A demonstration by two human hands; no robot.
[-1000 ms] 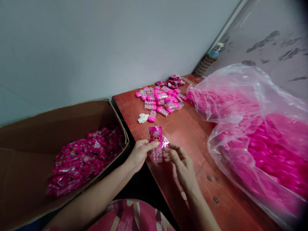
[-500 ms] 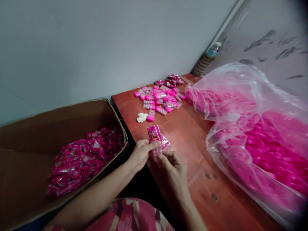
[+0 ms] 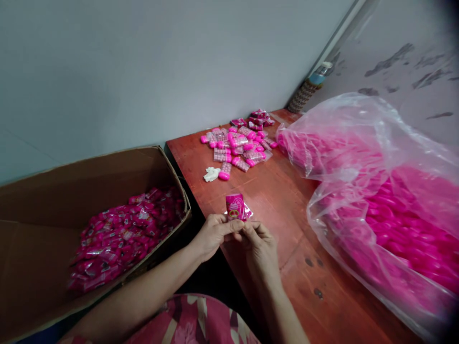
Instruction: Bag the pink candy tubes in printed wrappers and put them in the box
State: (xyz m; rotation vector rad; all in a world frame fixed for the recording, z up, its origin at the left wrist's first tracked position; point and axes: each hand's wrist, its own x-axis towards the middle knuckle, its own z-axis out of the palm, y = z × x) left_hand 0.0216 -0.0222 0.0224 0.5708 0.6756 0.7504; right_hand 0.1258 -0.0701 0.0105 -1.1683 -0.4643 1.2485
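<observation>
Both my hands meet over the near left edge of a red-brown table (image 3: 287, 210). My left hand (image 3: 211, 234) and my right hand (image 3: 260, 243) pinch the same small pink packet (image 3: 234, 207), whose printed top sticks up above my fingertips. Its lower part is hidden behind my fingers. A heap of small pink candy packs and pink capsules (image 3: 238, 143) lies at the far end of the table.
An open cardboard box (image 3: 53, 191) left of the table holds several pink packets (image 3: 122, 234). A big clear plastic bag of pink items (image 3: 376, 205) covers the table's right side. A crumpled white scrap (image 3: 211, 174) lies near the heap. A bottle (image 3: 308, 91) stands in the far corner.
The packet has sunk lower between my fingers, and my right hand has closed in from the right until both hands pinch it together.
</observation>
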